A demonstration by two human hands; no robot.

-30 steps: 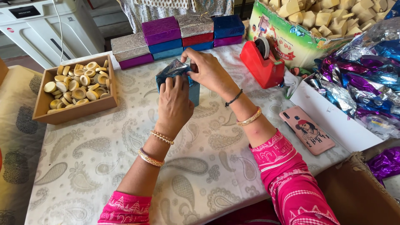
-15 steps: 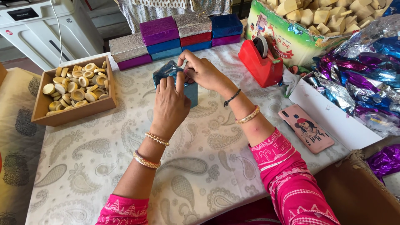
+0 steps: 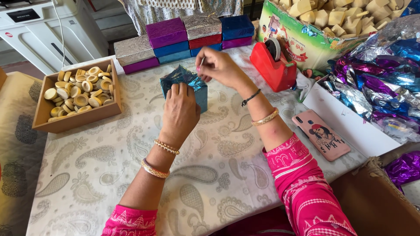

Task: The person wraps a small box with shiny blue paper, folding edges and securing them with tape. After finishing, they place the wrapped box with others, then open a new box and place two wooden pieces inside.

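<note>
1. The left hand [image 3: 181, 109] lies palm down on a small box wrapped in blue foil [image 3: 186, 85], fingers spread over its top and near side, pressing it to the worktop [image 3: 109, 175].
2. The blue foil box stands near the middle of the worktop, between the wooden tray and the red tape dispenser.
3. The right hand [image 3: 216, 65] hovers just above and behind the box, thumb and forefinger pinched together on a small strip, seemingly clear tape [image 3: 202, 61]; the other fingers are curled in.
4. A wooden tray [image 3: 41, 116] to the left of the box holds many pale round pieces [image 3: 81, 89].
5. A red tape dispenser [image 3: 275, 65] stands to the right of the box, near the right hand.
6. Behind the box, wrapped boxes [image 3: 183, 37] in purple, silver, blue and red foil are stacked in a row.
7. A green carton [image 3: 291, 41] at the upper right is filled with pale blocks.
8. Loose foil sheets [image 3: 376, 83] in blue, purple and silver are heaped at the right edge.
9. A pink phone [image 3: 321, 135] lies on the worktop by the right forearm.
10. Both wrists wear bangles, and the sleeves are pink.
</note>
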